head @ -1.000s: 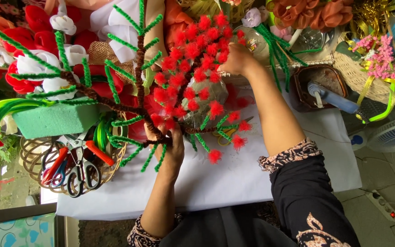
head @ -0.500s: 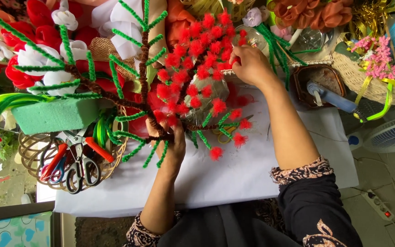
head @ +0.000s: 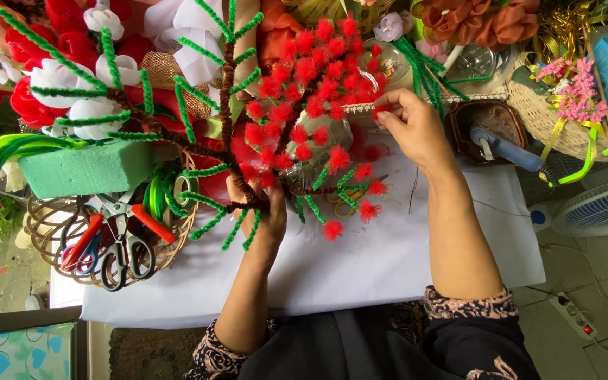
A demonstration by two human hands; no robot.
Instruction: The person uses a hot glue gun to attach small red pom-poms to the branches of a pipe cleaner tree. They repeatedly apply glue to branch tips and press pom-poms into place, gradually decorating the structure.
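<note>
Two bare hands work over a white sheet [head: 388, 260] spread on the bench, the dark patterned sleeves nearest the camera. The left hand [head: 262, 211] is closed around the brown stem of a pipe-cleaner tree [head: 297, 105], gripping it low down where the green fuzzy branches fan out, so the tree stands up from the sheet between the two arms. The right hand [head: 413, 127] is raised further out, its fingertips [head: 383, 114] pinched together on one of the small red pompoms [head: 318, 77] at the right edge of the tree's crown; the other fingers are curled in. Red pompoms cover the crown thickly, and a few sit on the lower twigs just above the sheet.

Left of the left hand, a wire basket [head: 51, 239] holds scissors [head: 117, 246] with red and dark handles. Just beyond it lies a green foam block [head: 86, 169], with green pipe cleaners [head: 8, 148] curving past its left end. Further back are red and white fabric flowers [head: 58, 77]. Beyond the right hand, a blue glue gun [head: 508, 149] rests in a small brown tray [head: 459, 127], and a woven basket [head: 557, 119] with pink flowers [head: 575, 91] sits at the far right. A fan [head: 599, 207] stands on the floor below.
</note>
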